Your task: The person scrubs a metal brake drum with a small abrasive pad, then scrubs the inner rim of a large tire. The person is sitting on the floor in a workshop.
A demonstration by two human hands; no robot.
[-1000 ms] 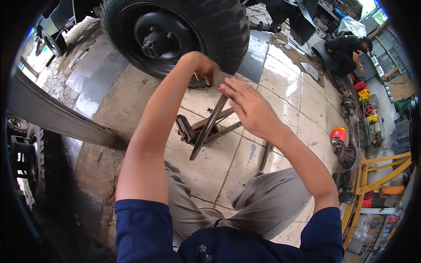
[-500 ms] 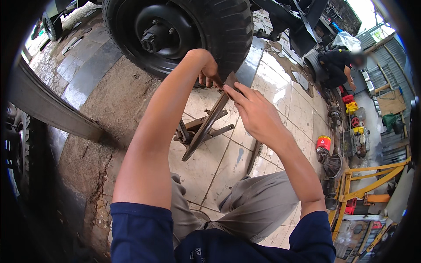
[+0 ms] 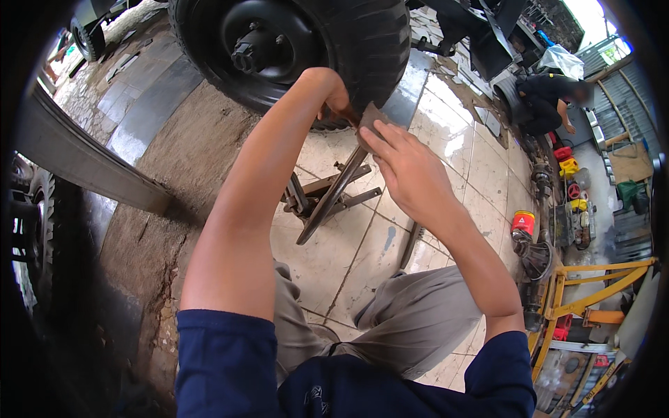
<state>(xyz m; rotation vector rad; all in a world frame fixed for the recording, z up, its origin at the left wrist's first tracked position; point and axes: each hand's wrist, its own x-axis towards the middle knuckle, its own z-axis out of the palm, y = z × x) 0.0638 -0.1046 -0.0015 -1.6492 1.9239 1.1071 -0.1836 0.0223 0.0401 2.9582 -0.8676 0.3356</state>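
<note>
Right hand (image 3: 412, 159): fingers extended close together, laid over a small brown sheet (image 3: 372, 115) and holding it at the upper end of a dark metal bar (image 3: 327, 203). The sheet projects past the fingertips on the far side; the thumb is out of sight beneath. Left hand (image 3: 334, 96): wrist sharply bent, fingers pointing down just beside the sheet, on its left. Its finger closure cannot be determined — the back of the hand and the wrist cover most of it.

The bar runs at a slant from under the right fingers, down toward the wearer's left, its lower end tapering and free of both hands. It passes in front of a metal stand (image 3: 359, 200) on the tiled floor (image 3: 348, 252); contact between the two cannot be confirmed from this angle. A second bar (image 3: 410, 246) lies on the tiles, right of the first and near the knee. A large black wheel (image 3: 296, 52) stands beyond the hands. A red can (image 3: 523, 223) sits well apart, to the right.
</note>
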